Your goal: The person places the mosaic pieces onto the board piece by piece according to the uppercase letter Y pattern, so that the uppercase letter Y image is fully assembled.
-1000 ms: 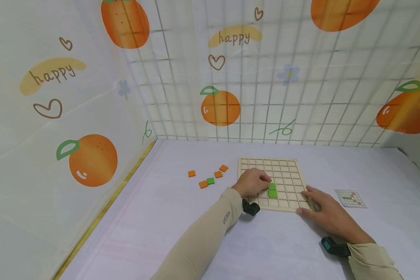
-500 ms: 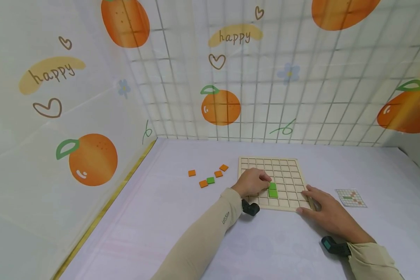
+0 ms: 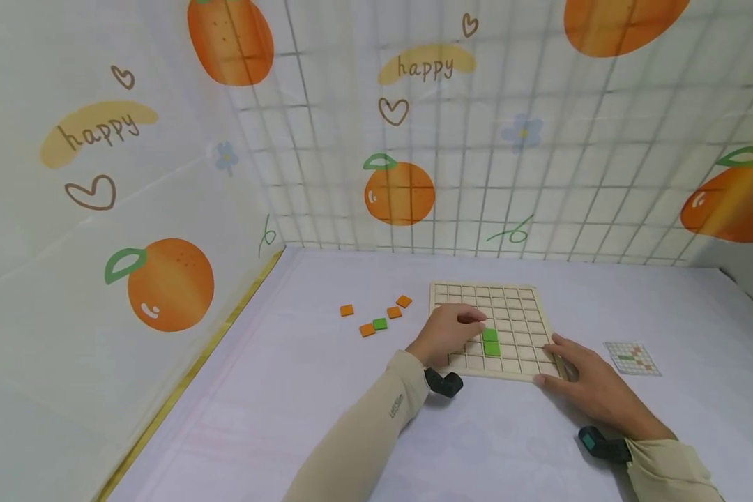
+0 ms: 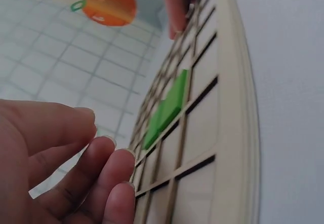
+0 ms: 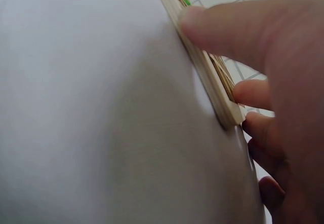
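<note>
In the head view a pale wooden grid board (image 3: 522, 321) lies on the table. Two green square tiles (image 3: 491, 348) sit in adjoining cells of it, one behind the other. My left hand (image 3: 445, 333) hovers over the board's left part, just beside these tiles. In the left wrist view its fingers (image 4: 119, 165) are loosely bent, apart from the green tiles (image 4: 172, 100), and no tile shows between them. My right hand (image 3: 592, 390) holds the board's near right corner; in the right wrist view the thumb (image 5: 212, 26) lies on the near edge, with fingers along the right side.
Several loose orange tiles (image 3: 347, 310) and one green tile (image 3: 380, 324) lie left of the board. A small pattern card (image 3: 632, 358) lies right of it. A wall sheet printed with oranges (image 3: 399, 194) rises behind the table.
My left hand has drawn back slightly to the left from the green tiles, its fingertips a little farther from them. The right hand stays at the board's corner.
</note>
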Tool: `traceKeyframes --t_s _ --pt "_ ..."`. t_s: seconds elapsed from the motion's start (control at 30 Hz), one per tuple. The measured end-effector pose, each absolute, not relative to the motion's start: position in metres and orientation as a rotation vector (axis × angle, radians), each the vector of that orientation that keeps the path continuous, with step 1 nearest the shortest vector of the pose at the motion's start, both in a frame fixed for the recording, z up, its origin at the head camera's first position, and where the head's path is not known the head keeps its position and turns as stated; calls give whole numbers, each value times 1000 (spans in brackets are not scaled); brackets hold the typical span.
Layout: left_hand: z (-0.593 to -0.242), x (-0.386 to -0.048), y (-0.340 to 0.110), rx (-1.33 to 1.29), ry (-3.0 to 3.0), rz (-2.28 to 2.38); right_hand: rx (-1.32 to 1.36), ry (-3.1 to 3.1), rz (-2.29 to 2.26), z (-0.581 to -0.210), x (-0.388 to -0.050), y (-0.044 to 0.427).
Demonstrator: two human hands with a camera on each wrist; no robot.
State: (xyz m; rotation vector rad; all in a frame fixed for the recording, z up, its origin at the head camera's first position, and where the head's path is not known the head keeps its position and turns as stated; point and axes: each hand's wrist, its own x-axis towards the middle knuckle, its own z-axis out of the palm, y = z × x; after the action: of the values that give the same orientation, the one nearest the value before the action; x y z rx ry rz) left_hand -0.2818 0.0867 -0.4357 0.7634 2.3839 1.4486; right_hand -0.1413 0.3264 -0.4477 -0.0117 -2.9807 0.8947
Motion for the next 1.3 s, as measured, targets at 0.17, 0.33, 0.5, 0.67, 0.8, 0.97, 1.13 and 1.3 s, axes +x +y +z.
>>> traceKeyframes --t_s 0.17,0.33,0.5,0.67,0.8,0.97,1.13,1.3 --pt "-426 -276 61 739 2378 1560 -22 -2993 861 -449 -141 328" --pt "-415 -272 29 685 2411 1608 -8 -2985 847 -448 -141 326" --pt "-414 -277 4 645 2453 1637 -2 -2984 868 -449 -139 327" --pt "-411 -289 -18 603 2435 1719 9 -2972 861 -449 -138 328" --pt "-405 -299 -32 533 2381 1819 -4 -2965 877 -448 -140 326" --pt "-400 -306 -49 461 2371 1879 -21 -2981 847 -448 -143 323" --pt "-409 -314 -61 446 2429 1836 -22 -2982 837 -449 -142 324" --pt "-422 -319 -73 403 2483 1754 -16 -2983 838 -451 -142 325"
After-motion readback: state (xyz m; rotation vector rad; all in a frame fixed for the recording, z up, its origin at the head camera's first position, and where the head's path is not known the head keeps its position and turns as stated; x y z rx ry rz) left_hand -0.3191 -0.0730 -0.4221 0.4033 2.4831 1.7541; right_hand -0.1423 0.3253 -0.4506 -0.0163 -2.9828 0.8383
